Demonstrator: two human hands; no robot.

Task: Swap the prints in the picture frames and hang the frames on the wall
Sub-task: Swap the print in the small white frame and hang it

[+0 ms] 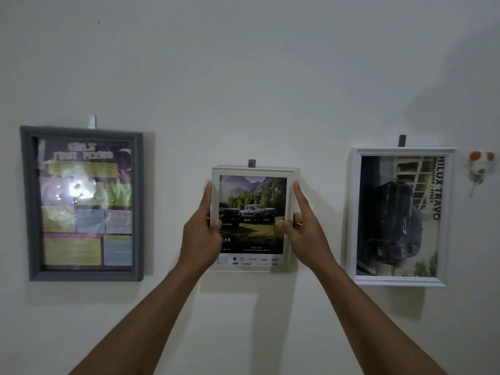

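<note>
Cream middle frame (253,201) is sitting against the wall (243,77) under its hanger tab (252,163); left grip (201,234) and right grip (305,231) are pinching its 2 side edges. Grey frame (81,203) and white frame (400,216) are hanging already. Likely only seating and release are remaining.

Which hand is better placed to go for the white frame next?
Right, probably. The right hand grips the small frame at its right edge, nearest the white frame; the left hand would have to cross over.
</note>
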